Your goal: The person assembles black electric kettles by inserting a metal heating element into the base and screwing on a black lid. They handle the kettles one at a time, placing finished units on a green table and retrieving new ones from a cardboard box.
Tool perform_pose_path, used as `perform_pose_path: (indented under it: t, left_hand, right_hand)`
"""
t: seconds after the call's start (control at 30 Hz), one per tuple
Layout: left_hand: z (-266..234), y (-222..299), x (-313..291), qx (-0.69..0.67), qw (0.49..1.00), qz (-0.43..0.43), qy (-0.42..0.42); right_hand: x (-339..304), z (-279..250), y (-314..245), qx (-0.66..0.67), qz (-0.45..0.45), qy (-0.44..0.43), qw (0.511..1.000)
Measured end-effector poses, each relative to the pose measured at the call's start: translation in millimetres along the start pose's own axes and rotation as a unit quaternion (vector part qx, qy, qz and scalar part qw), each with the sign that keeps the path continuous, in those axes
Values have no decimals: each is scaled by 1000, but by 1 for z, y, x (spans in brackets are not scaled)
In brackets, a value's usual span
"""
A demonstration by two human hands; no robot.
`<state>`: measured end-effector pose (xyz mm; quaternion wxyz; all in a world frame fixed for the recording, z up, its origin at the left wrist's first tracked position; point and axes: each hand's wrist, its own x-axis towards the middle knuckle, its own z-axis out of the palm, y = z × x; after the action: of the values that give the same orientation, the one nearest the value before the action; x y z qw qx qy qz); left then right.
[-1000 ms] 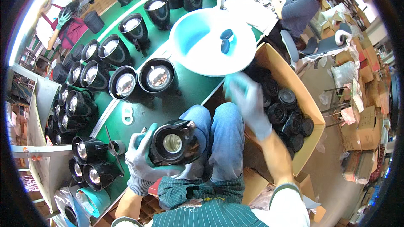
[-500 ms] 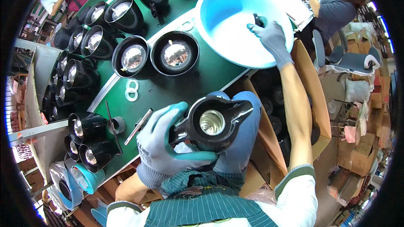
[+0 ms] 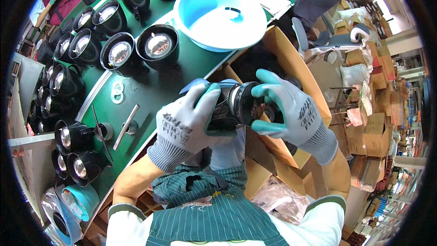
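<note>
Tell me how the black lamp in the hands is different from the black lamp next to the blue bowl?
The held lamp lies on its side, gripped between the left hand and right hand; the bench lamp stands on the green bench, untouched. The bench lamp shows its shiny reflector; the held lamp's is hidden. Both are black and round.

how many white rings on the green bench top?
2. The white rings lie touching, one above the other, on the green bench, left of the metal rod and below the black lamp housings. Others may be hidden.
</note>
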<state>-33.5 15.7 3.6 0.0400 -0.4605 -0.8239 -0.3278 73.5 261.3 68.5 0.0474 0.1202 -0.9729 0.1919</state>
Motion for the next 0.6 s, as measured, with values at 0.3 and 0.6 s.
perform_pose_path:
  t: [0.3,0.6]
  left_hand:
    - [26,31,-23,91,987,109,-75]
    - [37,38,-23,104,979,145,-103]
  right_hand:
    - [-73,38,-21,87,190,17,978]
    - [-107,68,8,-39,-55,83,994]
